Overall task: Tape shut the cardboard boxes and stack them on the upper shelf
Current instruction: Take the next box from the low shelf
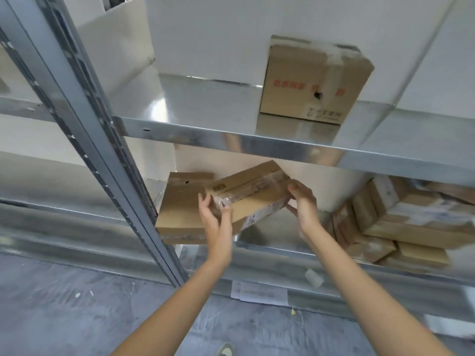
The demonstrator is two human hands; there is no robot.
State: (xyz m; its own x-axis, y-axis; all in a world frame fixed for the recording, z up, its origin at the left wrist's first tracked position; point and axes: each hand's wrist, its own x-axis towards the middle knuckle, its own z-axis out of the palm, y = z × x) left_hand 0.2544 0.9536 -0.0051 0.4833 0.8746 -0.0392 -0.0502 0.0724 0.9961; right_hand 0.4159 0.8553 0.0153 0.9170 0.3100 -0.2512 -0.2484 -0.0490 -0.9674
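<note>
From the head camera, the flat brown cardboard box with clear tape along its seam is held in the air at the level of the lower metal shelf, tilted so its right end rides higher. It hangs just under the front lip of the shiny upper metal shelf — a likely sign that it is taped and about to be lifted up there, though that is only a reading of its position. Part of it overlaps a second flat brown cardboard box lying on the lower shelf beside the grey slotted upright post; whether the two touch I cannot tell.

The left hand clasps the box's near-left corner, thumb on the taped top, fingers curled at the edge. The right hand pinches the right end, fingers over the top, thumb below — a two-ended hold that suits carrying a wide, light parcel level.

On the upper shelf stands one taller brown cardboard box with red lettering and tape over its top, set well back, leaving bare shelf to its left. On the lower shelf, at right, lies a heap of small brown taped parcels.
</note>
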